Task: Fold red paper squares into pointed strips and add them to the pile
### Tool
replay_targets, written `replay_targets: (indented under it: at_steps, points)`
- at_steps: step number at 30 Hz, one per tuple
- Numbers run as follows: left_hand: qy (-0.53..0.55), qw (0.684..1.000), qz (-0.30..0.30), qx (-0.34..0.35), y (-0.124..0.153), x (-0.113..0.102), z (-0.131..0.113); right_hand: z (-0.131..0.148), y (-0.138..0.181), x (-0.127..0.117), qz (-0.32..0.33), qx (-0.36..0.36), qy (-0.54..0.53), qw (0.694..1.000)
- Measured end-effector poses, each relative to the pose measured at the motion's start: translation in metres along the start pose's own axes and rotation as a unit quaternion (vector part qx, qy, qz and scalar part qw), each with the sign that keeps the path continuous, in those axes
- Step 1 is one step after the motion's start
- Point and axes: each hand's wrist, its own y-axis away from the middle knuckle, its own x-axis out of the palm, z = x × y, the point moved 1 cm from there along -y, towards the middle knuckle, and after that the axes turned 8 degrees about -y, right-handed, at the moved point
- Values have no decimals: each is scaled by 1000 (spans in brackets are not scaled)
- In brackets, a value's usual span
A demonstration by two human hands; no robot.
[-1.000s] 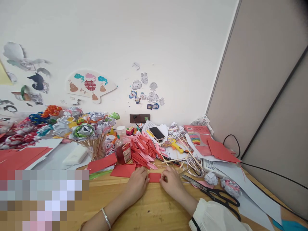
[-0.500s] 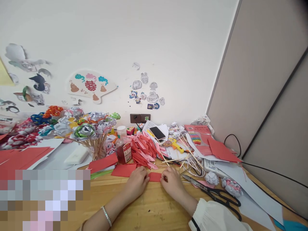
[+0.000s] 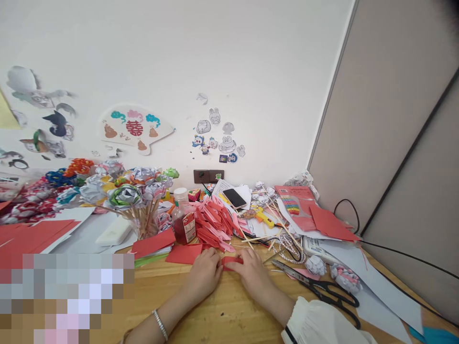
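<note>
A small red paper piece (image 3: 229, 261) lies on the wooden table (image 3: 218, 315) between my two hands. My left hand (image 3: 203, 274) rests on its left end with the fingers curled and pressing on the paper. On the right end, my right hand (image 3: 251, 272) lies over the paper with its fingers pinching the edge, so only a thin red strip shows. A silver bracelet (image 3: 159, 325) sits on my left wrist. A white sleeve (image 3: 315, 325) covers my right forearm.
Black scissors (image 3: 322, 289) lie right of my hands. Behind them are a pile of folded pink-red strips (image 3: 213, 224), a red bottle (image 3: 184, 222), a phone (image 3: 234, 198), paper flowers on sticks (image 3: 125, 196), red sheets (image 3: 184, 253) and crumpled paper balls (image 3: 344, 279).
My right hand has slid left over the red piece, and the visible paper has shrunk from a flat rectangle to a narrow strip. The left hand has barely moved.
</note>
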Motion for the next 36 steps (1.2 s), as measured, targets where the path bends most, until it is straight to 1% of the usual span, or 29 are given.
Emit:
replay_targets:
  at_steps: [3,6,11,15,17,20,21,22,25,28,32,36]
  points:
    - [-2,1000,0,-2,0,-1,-1,1,1,-3,11,-26,17,999]
    - [-12,1000,8,-10,0,-2,-2,1,6,-13,16,-42,27,999]
    - [-16,999,21,-26,0,-3,0,-4,19,-36,34,-43,29,998]
    - [-15,1000,5,-24,3,-1,0,-10,23,-41,44,-37,21,998]
    - [-30,999,-23,-2,7,0,-1,-10,23,-40,51,-34,16,998]
    - [-63,991,-58,99,14,2,-4,-8,22,-38,56,-26,14,998]
    - [-72,987,-61,126,16,2,-5,-8,22,-38,59,-27,13,998]
    - [-80,986,-61,136,18,3,-5,-7,21,-38,60,-29,12,998]
    - [-78,990,-53,109,21,1,-2,-8,22,-37,60,-34,8,998]
    - [-65,993,-34,94,21,-7,0,-11,22,-37,55,-30,6,998]
    - [-65,991,-17,116,21,-17,-1,-13,23,-35,52,-28,-5,998]
    - [-66,990,-20,127,21,-18,-3,-13,23,-35,60,-31,-25,997]
